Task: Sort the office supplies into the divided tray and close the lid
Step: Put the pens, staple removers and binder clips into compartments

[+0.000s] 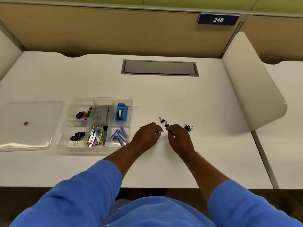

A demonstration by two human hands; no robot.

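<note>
A clear divided tray [131, 102] sits on the white desk, left of centre. It holds a blue tape dispenser [121, 111], coloured clips, a white box, staplers, blue staple boxes and black binder clips [77, 136]. Its clear lid [31, 126] lies flat to the left with a small red item on it. Loose black binder clips [187, 127] lie right of the tray. My left hand [146, 135] pinches one small binder clip at its fingertips. My right hand [177, 137] is curled over another clip just beside it.
A grey cable hatch [159, 68] is set into the desk at the back. A beige divider panel [252, 82] rises along the right side. Tan partition walls stand behind the desk. The desk's front edge runs just ahead of my body.
</note>
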